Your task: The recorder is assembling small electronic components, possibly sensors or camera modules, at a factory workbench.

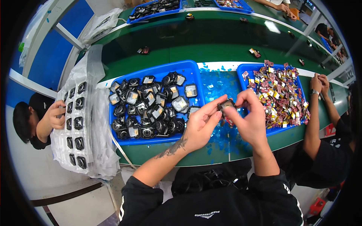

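My left hand [201, 124] and my right hand [252, 118] meet over the strip of table between two blue trays, both closed on a small black watch case [226, 104]. My right thumb lies across the case, hiding part of it. Just under the fingers a bit of red shows, too covered to name. To the left, a blue tray [199, 81] holds a heap of black watch cases [149, 98], some with a clear back. On the right, another blue tray [283, 129] is piled with small red circuit boards [277, 96] bearing yellow and silver parts.
Scraps of blue film [215, 88] litter the green table. Left stands a clear blister tray [85, 113] of watch cases, with a person's hand [57, 115] at its edge. Behind runs a green conveyor belt [211, 41] carrying scattered parts. A co-worker's hands [319, 83] are at right.
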The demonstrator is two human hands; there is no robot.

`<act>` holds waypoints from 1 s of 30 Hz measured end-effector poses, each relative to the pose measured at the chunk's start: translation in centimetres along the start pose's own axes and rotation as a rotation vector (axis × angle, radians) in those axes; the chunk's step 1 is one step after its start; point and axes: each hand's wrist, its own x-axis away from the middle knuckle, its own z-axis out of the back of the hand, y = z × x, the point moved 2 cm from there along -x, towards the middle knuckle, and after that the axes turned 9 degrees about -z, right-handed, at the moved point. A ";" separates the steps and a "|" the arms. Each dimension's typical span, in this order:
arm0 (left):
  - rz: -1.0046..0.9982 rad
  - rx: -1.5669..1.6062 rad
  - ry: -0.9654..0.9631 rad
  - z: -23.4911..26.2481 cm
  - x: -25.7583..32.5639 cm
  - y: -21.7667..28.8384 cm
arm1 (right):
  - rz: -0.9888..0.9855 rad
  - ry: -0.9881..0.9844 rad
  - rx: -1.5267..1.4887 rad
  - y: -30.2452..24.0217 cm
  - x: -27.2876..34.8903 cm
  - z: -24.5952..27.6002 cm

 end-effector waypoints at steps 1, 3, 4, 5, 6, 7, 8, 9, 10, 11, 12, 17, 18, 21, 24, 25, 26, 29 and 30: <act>-0.038 0.081 0.060 -0.4 0.0 0.2 | -0.154 -0.015 -0.309 0.7 0.5 -0.4; -0.084 0.185 0.161 -0.8 -0.2 1.4 | -0.315 -0.091 -0.573 1.3 1.6 -0.2; -0.083 0.186 0.165 -0.7 -0.2 1.4 | -0.317 -0.095 -0.571 1.2 2.1 0.0; -0.081 0.155 0.158 -0.6 -0.2 1.3 | -0.362 -0.129 -0.581 1.3 2.5 0.0; -0.082 0.121 0.147 -0.3 -0.2 1.2 | -0.404 -0.160 -0.591 1.3 2.7 0.0; -0.101 -0.058 0.100 0.2 0.0 0.7 | -0.346 -0.132 -0.620 1.8 2.8 -0.2; -0.104 -0.058 0.099 0.6 0.1 0.8 | -0.343 -0.132 -0.620 1.6 2.8 0.0; -0.191 -0.311 -0.010 0.6 -0.1 1.5 | -0.351 -0.115 -0.654 1.4 2.7 0.1; -0.278 -0.563 -0.120 0.4 -0.2 2.0 | -0.359 -0.097 -0.688 1.3 2.6 0.3; -0.357 -0.605 -0.055 0.0 -0.4 2.3 | -0.358 -0.092 -0.685 1.4 2.5 0.3; -0.358 -0.604 -0.055 -0.1 -0.2 2.3 | -0.368 -0.136 -0.713 1.3 2.6 0.3; -0.412 -0.742 -0.059 0.1 -0.1 2.3 | -0.443 -0.246 -0.819 2.1 2.4 0.7; -0.371 -0.721 -0.097 0.1 0.0 2.3 | -0.408 -0.264 -0.870 2.3 2.3 0.9; -0.140 -0.592 -0.110 0.1 0.0 2.0 | -0.424 -0.328 -1.028 2.9 2.6 1.0; 0.072 -0.262 -0.060 0.0 0.0 1.2 | -0.471 -0.349 -1.100 3.0 3.0 0.7; 0.074 -0.263 -0.059 0.0 0.0 0.9 | -0.470 -0.321 -1.063 3.0 3.1 0.6; 0.109 -0.146 -0.042 0.1 0.1 0.5 | -0.471 -0.323 -1.064 2.7 3.2 0.5; 0.145 0.002 -0.025 0.2 0.3 0.0 | -0.430 -0.252 -0.851 1.3 3.3 0.2; 0.143 0.032 -0.029 0.1 0.2 -0.1 | -0.390 -0.163 -0.726 1.3 3.4 0.0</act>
